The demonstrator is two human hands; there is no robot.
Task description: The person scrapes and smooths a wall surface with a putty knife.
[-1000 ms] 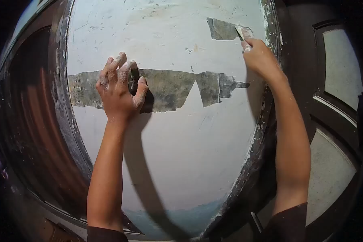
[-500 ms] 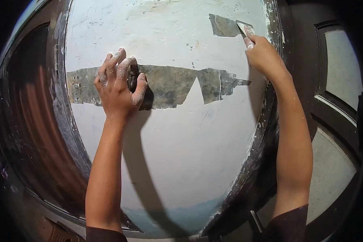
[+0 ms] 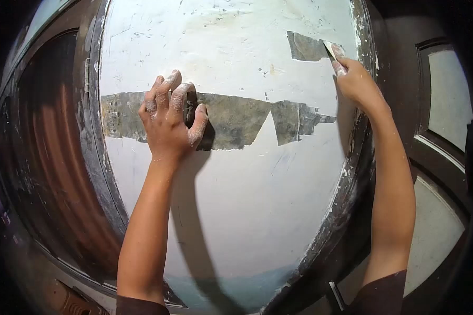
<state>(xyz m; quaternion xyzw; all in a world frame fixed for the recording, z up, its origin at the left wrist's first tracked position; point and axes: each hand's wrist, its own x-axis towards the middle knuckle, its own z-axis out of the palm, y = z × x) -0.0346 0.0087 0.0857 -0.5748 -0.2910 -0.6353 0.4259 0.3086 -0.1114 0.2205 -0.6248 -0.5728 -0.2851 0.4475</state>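
Observation:
My left hand [image 3: 169, 123], dusted white, rests with fingers spread and bent against the white wall [image 3: 257, 199]. It lies across a long grey bare strip [image 3: 234, 118] with ragged edges, where the white coating is gone. Higher up at the right, my right hand [image 3: 360, 86] grips a scraper [image 3: 330, 50]. Its blade sits against the wall at the right end of a smaller grey bare patch [image 3: 306, 47]. White residue shows on the scraper and on my right thumb; the handle is mostly hidden in my hand.
A worn dark frame [image 3: 97, 105] with chipped paint edges the wall at the left, beside a dark brown panel [image 3: 47, 121]. To the right stands a dark panelled door [image 3: 420, 136] with pale panes. A brown object [image 3: 71, 299] lies at the bottom left.
The whole view has shifted, so wall and hands appear farther right and slightly lower. My left hand keeps its place on the strip; the scraper stays at the small patch's right end.

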